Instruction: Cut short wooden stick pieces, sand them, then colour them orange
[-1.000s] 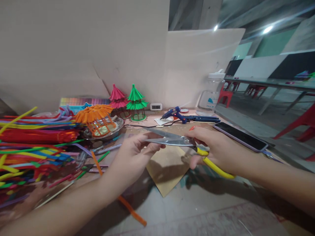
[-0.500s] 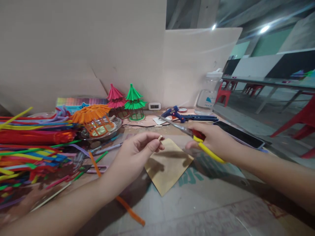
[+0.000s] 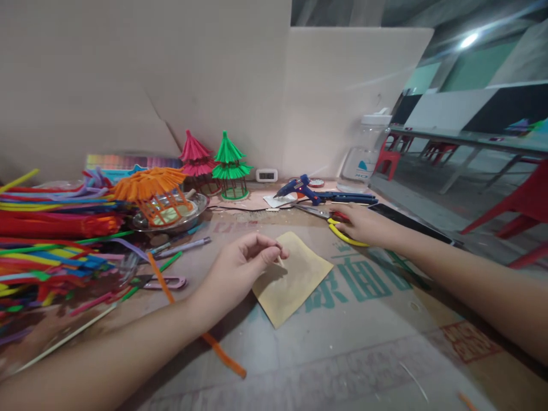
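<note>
My left hand (image 3: 250, 264) is pinched on a short pale wooden stick (image 3: 281, 261), with most of the stick hidden by the fingers. Beneath that hand lies a yellow-brown square of paper (image 3: 295, 285), turned cornerwise on the table. Over to the right, my right hand (image 3: 359, 221) has its fingers at the handles of the yellow-and-red scissors (image 3: 347, 235), which are low at the tabletop with blades pointing toward the glue gun (image 3: 297, 187). An orange pipe cleaner (image 3: 222, 357) passes under my left forearm.
Bundles of coloured pipe cleaners (image 3: 55, 228) crowd the left. Behind stand an orange-roofed model (image 3: 149, 185), a pink one (image 3: 194, 154), a green one (image 3: 231, 157), a small digital clock (image 3: 266, 175) and a water bottle (image 3: 363, 151). A dark phone (image 3: 411, 222) lies beyond my right forearm.
My right hand has lowered the scissors from the air to the tabletop near the glue gun. My left hand still pinches the stick, which now points downward. The view has shifted slightly.
</note>
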Available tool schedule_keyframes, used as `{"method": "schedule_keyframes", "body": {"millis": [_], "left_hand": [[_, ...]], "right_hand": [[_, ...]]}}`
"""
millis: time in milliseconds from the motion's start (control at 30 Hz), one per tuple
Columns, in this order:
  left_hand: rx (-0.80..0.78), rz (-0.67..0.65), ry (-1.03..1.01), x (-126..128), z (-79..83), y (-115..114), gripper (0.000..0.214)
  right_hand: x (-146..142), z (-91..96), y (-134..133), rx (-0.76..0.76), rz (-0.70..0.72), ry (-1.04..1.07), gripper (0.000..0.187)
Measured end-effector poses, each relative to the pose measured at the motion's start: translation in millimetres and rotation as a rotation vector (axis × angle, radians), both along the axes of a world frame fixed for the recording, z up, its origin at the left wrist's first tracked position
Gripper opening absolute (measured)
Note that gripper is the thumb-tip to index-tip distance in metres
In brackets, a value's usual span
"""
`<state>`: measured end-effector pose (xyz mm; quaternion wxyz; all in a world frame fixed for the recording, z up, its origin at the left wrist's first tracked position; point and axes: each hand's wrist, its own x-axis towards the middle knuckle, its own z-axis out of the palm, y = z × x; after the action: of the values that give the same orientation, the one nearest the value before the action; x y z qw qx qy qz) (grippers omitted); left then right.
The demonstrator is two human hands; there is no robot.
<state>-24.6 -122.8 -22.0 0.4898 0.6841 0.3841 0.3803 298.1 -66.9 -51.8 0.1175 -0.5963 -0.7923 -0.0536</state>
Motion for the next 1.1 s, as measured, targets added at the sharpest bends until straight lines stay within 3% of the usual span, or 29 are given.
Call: {"method": "schedule_keyframes", "body": {"millis": [67, 133, 200, 300, 367, 433, 600, 667, 733, 833, 933, 1000, 1100], "left_hand": [[0.011, 0.02, 0.022, 0, -1.3, 2, 0.024], [-0.033, 0.032, -0.001, 1, 0.3, 3, 0.024], [-0.122, 0.006, -0.051, 2, 2.8, 2, 0.027], [-0.217, -0.063, -0.106, 4, 4.4, 0, 0.029], [-0.191, -0.088, -0.085, 4, 3.7, -2, 0.029], [-0.135, -0.108, -0.044, 4, 2.5, -4, 0.03], [-0.132, -0.124, -0.048, 6, -1.4, -6, 0.035], [-0.135, -0.143, -0.059, 7, -2.1, -6, 0.033], [-0.078, -0.171, -0.021, 7, -1.2, -7, 0.03], [0.227, -0.172, 0.202, 4, 1.3, -6, 0.023], [0.59, -0.219, 0.504, 0, -0.3, -2, 0.03], [0.679, -0.278, 0.634, -2, -4.5, 1, 0.035], [0.66, -0.312, 0.698, -2, -11.2, 4, 0.038]], "right_hand": [[-2, 6.0, -4, 0.057, -0.009, -0.027, 0.043], [-12, 15.5, -13, 0.163, 0.071, 0.003, 0.037], [-30, 25.9, -27, 0.251, 0.257, 0.093, 0.033], [-65, 39.1, -53, 0.24, 0.573, 0.141, 0.032], [-85, 44.8, -68, 0.185, 0.789, 0.175, 0.029], [-98, 47.7, -77, 0.14, 0.889, 0.236, 0.028], [-100, 45.1, -81, -0.087, 0.827, 0.34, 0.025], [-97, 42.2, -80, -0.055, 0.866, 0.344, 0.027], [-95, 40.0, -79, 0.071, 0.89, 0.399, 0.027], [-94, 37.0, -78, 0.113, 0.682, 0.538, 0.02], [-92, 29.5, -77, -0.134, 0.444, 0.632, 0.017], [-89, 22.0, -75, -0.265, 0.395, 0.621, 0.019], [-83, 13.2, -69, -0.177, 0.457, 0.452, 0.019]]}}
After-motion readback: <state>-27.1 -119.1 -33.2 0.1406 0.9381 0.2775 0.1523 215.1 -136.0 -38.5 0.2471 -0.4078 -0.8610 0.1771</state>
